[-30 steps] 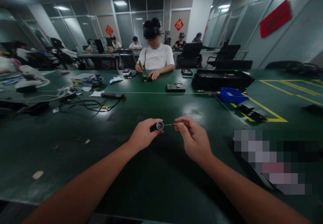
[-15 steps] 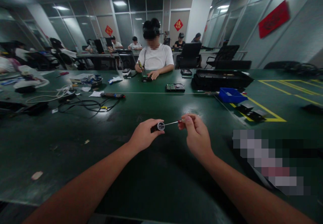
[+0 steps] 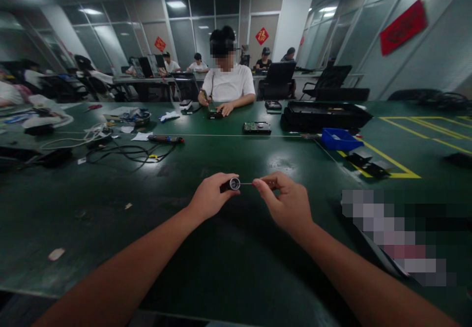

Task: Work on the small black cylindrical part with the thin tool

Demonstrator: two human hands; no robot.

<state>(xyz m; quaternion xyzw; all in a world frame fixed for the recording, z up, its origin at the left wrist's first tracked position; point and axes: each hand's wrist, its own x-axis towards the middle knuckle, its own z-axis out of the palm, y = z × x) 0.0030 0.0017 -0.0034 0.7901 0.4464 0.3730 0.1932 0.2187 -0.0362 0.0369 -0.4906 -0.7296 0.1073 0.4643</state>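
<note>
Wrapped around a small dark cylinder with a silvery ring-shaped open end (image 3: 234, 184), my left hand (image 3: 211, 195) holds it above the table with that end facing me. My right hand (image 3: 285, 198) is closed on a screwdriver (image 3: 246, 184), whose thin metal shaft points left. The shaft's tip meets the rim or inside of the cylinder's open end; I cannot tell which. Most of the reddish handle is hidden by my right fingers.
On the green table (image 3: 177, 263), a circuit-board device (image 3: 257, 128), a black tray (image 3: 326, 116) and a blue bin (image 3: 341, 139) stand beyond my hands. Black cables (image 3: 125, 154) and a pen-shaped tool (image 3: 165, 139) lie left. Opposite sits a person in a white shirt (image 3: 230, 85).
My right hand has shifted its grip along the screwdriver toward the shaft, and the shaft now lies more level. My left hand keeps the cylinder in nearly the same place.
</note>
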